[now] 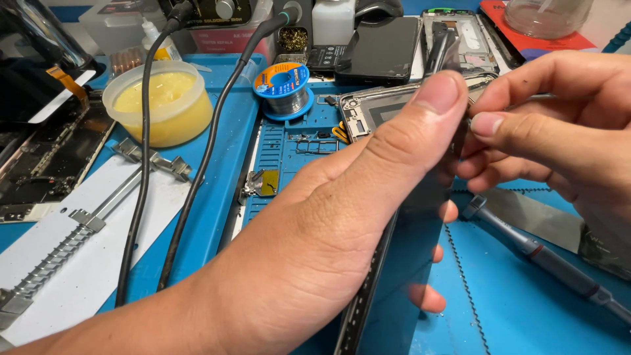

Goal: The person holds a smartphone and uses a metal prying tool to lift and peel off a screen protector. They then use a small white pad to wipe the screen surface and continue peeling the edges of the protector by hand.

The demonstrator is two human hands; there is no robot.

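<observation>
My left hand [342,217] clamps the phone [401,263] upright for access while the right hand [559,138] pinches tweezers [526,97] at its top edge, screwdriver [545,256] lying near on the worktop [526,309]

Blue mat [526,309], yellow paste in a clear tub [160,102], orange-and-blue solder spool [284,84], black cables [197,171]

The left hand [342,217] grips a dark glossy phone panel [394,276] upright by its edges, thumb pressed at the top. The right hand [559,138] pinches a thin tool at the panel's upper edge. On the blue desk [526,309] lie a grey screwdriver [545,256], a solder spool [284,87] and a tub of yellow paste [161,102].
</observation>
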